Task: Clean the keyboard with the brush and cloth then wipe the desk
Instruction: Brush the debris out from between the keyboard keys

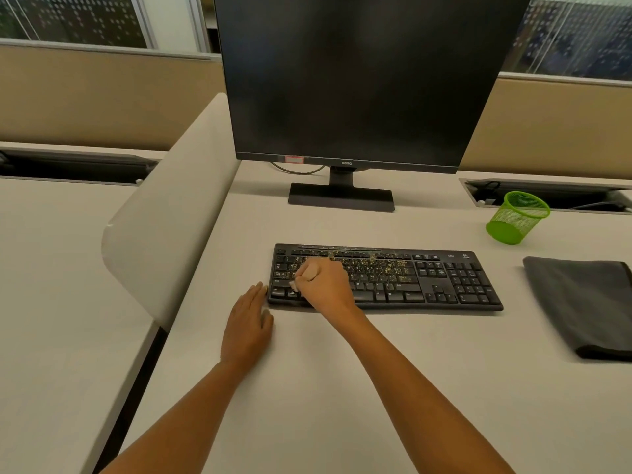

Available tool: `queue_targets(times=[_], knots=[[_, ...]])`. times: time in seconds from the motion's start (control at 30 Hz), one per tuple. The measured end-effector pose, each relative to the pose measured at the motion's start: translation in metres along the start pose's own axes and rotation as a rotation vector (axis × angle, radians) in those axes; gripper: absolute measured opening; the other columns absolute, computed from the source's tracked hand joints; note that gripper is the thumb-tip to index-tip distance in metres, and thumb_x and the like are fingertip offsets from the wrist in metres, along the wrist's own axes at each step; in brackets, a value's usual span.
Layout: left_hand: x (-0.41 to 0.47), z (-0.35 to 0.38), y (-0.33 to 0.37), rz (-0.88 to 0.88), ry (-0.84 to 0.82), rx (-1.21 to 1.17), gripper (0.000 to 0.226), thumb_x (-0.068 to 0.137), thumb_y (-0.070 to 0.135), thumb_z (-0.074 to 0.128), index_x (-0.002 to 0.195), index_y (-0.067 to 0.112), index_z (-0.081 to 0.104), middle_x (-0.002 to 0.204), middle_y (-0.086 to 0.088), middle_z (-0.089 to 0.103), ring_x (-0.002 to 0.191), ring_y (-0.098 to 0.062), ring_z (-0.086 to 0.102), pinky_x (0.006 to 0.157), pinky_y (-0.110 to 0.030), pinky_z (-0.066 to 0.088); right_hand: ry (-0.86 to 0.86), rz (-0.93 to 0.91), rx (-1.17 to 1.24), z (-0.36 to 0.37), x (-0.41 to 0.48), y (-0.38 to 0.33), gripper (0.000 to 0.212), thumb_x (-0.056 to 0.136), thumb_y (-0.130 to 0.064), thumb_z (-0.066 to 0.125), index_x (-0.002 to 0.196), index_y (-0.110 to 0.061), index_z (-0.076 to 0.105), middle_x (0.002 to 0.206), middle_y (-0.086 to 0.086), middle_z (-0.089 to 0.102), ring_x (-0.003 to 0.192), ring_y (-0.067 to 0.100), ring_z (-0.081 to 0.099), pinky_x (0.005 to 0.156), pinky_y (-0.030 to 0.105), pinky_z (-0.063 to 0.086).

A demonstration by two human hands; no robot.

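A black keyboard (444, 282) lies on the beige desk (342, 388), its middle keys speckled with yellowish crumbs. My right hand (325, 282) is curled in a fist over the keyboard's left part and grips a small brush (293, 286); only its pale tip shows, down on the lower-left keys. My left hand (248, 328) lies flat on the desk, fingertips touching the keyboard's left edge. A folded dark grey cloth (581, 306) lies to the right of the keyboard.
A black monitor (359, 80) on its stand stands behind the keyboard. A green mesh cup (516, 217) sits at the back right, next to a cable slot (581, 196). A pale divider panel (164, 217) rises on the left.
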State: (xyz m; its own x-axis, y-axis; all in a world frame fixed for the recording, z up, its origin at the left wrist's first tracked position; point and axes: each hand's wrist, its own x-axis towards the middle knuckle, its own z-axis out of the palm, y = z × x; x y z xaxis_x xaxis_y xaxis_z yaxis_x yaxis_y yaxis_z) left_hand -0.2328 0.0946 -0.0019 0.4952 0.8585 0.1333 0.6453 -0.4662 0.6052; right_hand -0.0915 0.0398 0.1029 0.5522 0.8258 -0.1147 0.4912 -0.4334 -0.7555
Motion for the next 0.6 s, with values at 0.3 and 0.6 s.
queue_targets(times=[0.3, 0.6], knots=[[0.023, 0.000, -0.003, 0.001, 0.038, 0.094, 0.043, 0.101, 0.018, 0.031, 0.143, 0.011, 0.033, 0.151, -0.005, 0.029, 0.141, -0.017, 0.020, 0.113, -0.025, 0.006, 0.100, -0.025, 0.124, -0.014, 0.000, 0.001, 0.012, 0.083, -0.006, 0.061, 0.080, -0.009, 0.072, 0.067, -0.014, 0.061, 0.054, -0.005, 0.054, 0.044, 0.001, 0.038], [0.032, 0.003, -0.009, 0.008, 0.014, 0.195, 0.045, 0.102, 0.023, 0.026, 0.146, 0.013, 0.028, 0.154, -0.004, 0.023, 0.143, -0.016, 0.015, 0.115, -0.028, 0.003, -0.055, 0.035, 0.047, -0.014, -0.006, 0.007, 0.013, 0.079, -0.005, 0.061, 0.077, -0.011, 0.072, 0.065, -0.006, 0.065, 0.058, 0.006, 0.058, 0.051, 0.017, 0.049]])
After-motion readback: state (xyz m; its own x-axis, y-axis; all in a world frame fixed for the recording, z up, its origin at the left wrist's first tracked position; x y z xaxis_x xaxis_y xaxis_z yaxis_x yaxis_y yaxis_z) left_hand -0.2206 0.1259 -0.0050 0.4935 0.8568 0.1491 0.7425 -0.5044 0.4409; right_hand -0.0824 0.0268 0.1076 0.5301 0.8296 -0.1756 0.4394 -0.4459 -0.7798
